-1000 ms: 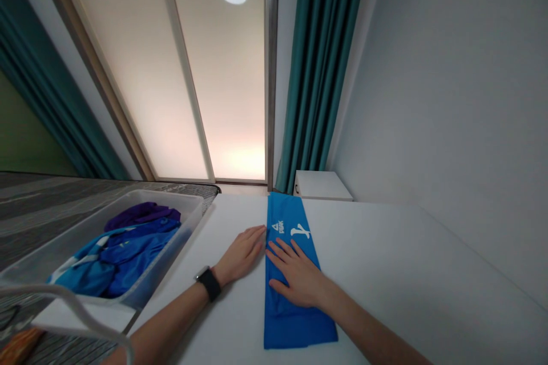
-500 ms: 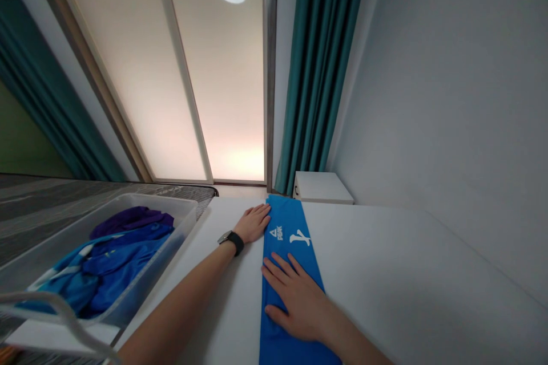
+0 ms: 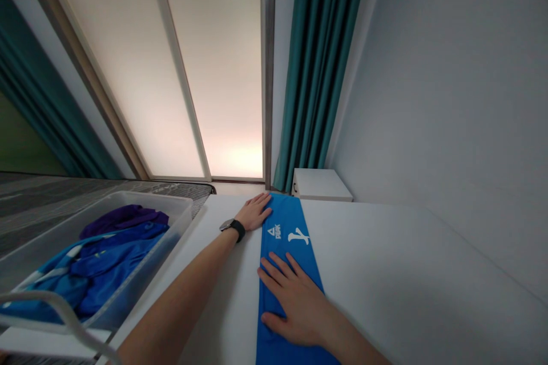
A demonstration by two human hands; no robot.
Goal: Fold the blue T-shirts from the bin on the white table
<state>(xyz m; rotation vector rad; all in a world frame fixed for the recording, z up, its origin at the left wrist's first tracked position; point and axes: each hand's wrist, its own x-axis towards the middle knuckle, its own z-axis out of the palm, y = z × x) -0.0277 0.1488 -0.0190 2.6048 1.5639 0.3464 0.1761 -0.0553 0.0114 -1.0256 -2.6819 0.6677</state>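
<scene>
A blue garment with white logos lies flat as a long strip on the white table, its far end at the table's back edge. My left hand, with a dark watch at the wrist, rests by the strip's far left edge, fingertips touching the cloth. Nearer to me, my right hand lies palm down on the strip below the logos, fingers spread. Neither hand grips anything. The cloth under my right palm is hidden.
To the left, a translucent bin holds blue and purple clothes. A pale curved bar crosses the lower left corner. Behind the table are a small white cabinet, a teal curtain and frosted door panels. A wall rises at right.
My left hand has shifted slightly up along the strip's edge. My right hand stays on the cloth in nearly the same place. The whole view has moved a little.
</scene>
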